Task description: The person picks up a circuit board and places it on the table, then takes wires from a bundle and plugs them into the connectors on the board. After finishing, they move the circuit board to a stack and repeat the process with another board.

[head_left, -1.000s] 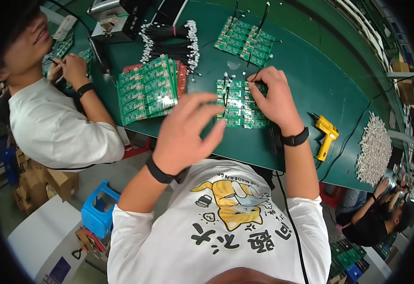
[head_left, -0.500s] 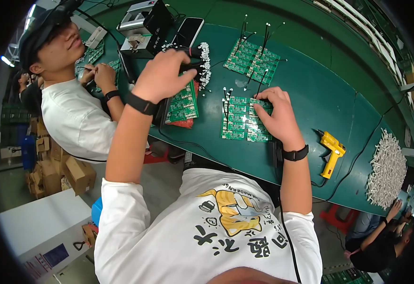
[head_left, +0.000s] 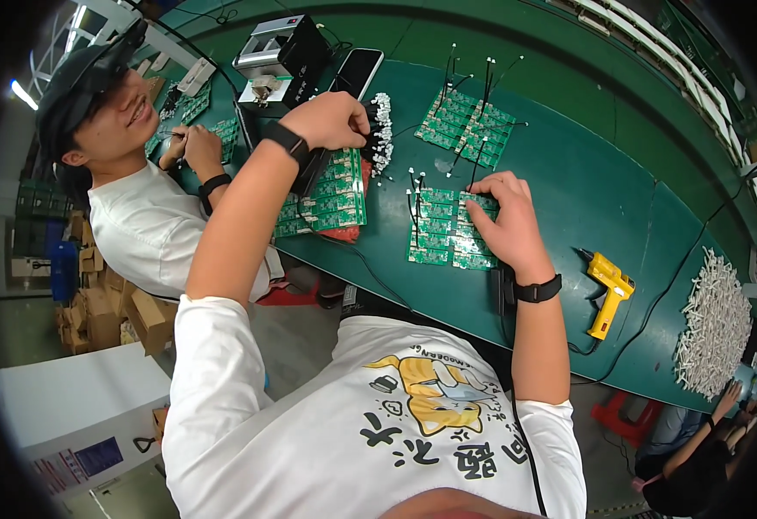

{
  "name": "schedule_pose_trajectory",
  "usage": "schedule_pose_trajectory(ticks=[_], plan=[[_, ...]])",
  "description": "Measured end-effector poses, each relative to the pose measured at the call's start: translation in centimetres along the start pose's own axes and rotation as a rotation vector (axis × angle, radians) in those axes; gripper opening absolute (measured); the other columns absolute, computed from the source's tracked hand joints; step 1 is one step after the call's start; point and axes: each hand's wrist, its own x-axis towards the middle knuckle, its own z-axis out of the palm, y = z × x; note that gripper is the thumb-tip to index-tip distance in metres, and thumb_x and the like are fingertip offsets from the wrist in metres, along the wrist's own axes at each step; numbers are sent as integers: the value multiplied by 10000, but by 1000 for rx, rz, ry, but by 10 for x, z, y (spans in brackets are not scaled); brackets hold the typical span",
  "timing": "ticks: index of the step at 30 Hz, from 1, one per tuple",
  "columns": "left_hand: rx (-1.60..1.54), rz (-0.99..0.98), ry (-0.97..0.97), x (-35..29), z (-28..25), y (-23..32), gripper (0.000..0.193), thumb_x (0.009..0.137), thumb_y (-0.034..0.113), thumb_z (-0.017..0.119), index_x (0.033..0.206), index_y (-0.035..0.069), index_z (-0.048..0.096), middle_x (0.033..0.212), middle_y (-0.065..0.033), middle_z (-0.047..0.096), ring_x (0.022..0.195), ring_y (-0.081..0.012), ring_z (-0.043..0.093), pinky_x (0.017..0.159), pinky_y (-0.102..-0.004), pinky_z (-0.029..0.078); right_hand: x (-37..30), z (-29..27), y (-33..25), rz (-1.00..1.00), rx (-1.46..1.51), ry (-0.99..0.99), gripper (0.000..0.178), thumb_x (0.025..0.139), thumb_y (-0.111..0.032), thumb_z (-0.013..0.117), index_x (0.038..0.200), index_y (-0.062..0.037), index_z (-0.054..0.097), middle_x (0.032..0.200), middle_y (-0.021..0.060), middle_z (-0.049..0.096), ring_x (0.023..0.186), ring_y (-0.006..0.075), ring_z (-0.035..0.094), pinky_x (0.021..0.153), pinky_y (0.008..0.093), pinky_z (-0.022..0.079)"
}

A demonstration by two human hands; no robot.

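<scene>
My left hand is bent in at the near side of a pile of black wire leads with white connectors. Its fingers are closed, and whatever they pinch is hidden. Below it lie stacked green circuit board panels on something red. My right hand rests on the right part of another circuit board panel, thumb and fingers apart. Black leads stand up from this panel's left column, and one rises beside my right fingertips. Farther back sits a panel with several upright leads.
A yellow glue gun lies right of my right hand, its cord trailing. Beyond it is a heap of white pieces. A phone and a black-and-silver machine stand at the back left. A co-worker sits at the left.
My left hand has gone from spread to closed, shifting slightly right and down at the wire pile. More of the stacked panels shows. My right hand keeps its place on the panel.
</scene>
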Motion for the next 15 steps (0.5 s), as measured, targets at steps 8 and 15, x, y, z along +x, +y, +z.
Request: schedule_pose_trajectory(ticks=[8,15], plan=[[65,-64,-263,22,-14,7,255,828,164,979,1031,47,881,949,-106,862,872,-256,822,775,-420,632,0,1,4,-11,21,2,227,992,-137,860,1202,-53,834,1241,102,752,1225,340,659,1098,443,533],[80,28,-137,3,-20,-2,186,878,138,938,963,26,816,889,-98,841,814,-230,807,751,-380,624,0,2,5,-8,18,10,223,994,-138,857,1200,-57,834,1247,101,751,1226,339,656,1095,443,534]])
